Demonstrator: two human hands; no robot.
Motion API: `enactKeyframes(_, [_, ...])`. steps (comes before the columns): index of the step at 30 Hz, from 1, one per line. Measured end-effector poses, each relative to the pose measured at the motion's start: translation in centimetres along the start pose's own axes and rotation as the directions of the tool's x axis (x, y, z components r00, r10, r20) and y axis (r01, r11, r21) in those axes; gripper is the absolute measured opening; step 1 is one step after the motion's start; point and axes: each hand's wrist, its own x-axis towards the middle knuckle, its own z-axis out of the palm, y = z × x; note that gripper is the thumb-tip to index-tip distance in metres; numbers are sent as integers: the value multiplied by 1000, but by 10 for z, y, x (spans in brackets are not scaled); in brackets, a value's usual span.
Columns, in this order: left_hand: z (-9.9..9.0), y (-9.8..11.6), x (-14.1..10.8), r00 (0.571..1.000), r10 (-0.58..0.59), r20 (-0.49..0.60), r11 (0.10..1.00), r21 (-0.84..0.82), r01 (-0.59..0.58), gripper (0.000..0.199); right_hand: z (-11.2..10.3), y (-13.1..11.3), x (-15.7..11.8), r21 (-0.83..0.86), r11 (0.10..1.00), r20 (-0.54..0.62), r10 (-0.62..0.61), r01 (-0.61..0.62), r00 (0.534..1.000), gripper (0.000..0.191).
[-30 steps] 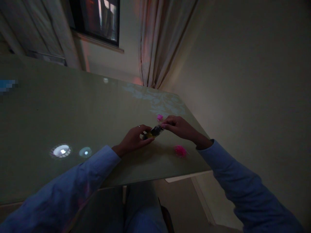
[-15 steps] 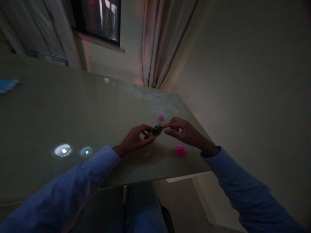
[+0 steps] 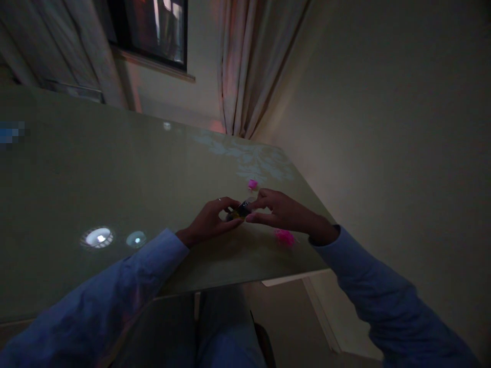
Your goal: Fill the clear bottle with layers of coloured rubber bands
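Observation:
My left hand (image 3: 209, 220) is closed around a small shiny black-and-yellow object (image 3: 244, 208), fingers above it and thumb below. Its exact kind is too dark and small to make out. From the other side, my right hand (image 3: 282, 210) has its thumb and index finger at the dark right end of the same object, hiding part of it. Just beyond the hands lies a small pink piece (image 3: 252, 184) on the table. A brighter pink, crumpled-looking bundle (image 3: 284, 237) rests below my right wrist.
The smooth, glossy table (image 3: 115, 168) ends at a wall (image 3: 383, 128) on the right. Lamp reflections show on its left part and a pale floral pattern (image 3: 257, 158) near the far corner. Curtains (image 3: 240, 66) hang behind it, and a blurred blue patch (image 3: 10, 133) is at the far left.
My right hand has moved left and its thumb and index finger have come around the object's right end. Before, only the index fingertip touched it. The left hand has kept its hold.

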Motion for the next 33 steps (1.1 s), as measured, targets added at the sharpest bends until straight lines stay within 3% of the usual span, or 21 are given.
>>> enactKeyframes(10, [-5,4,0,1000,4,1,1000,-13,-4,29,2,-1,7,-1,1000,9,-18,18,1000,21])
enactKeyframes(18, [-2,0,3,999,-9,-34,999,-43,8,31,-9,0,-6,22,1000,-170,0,3,985,24])
enactKeyframes(23, [-2,1,4,998,-51,-33,990,-130,46,34,-7,1,-19,169,985,-330,84,-28,940,29])
enactKeyframes(27, [-3,3,6,994,-105,-40,976,-195,96,34,13,3,-30,369,927,-436,242,-74,867,50])
enactKeyframes(33, [-2,1,6,988,-152,-34,956,-257,139,33,71,7,-30,688,724,-448,478,-51,755,79])
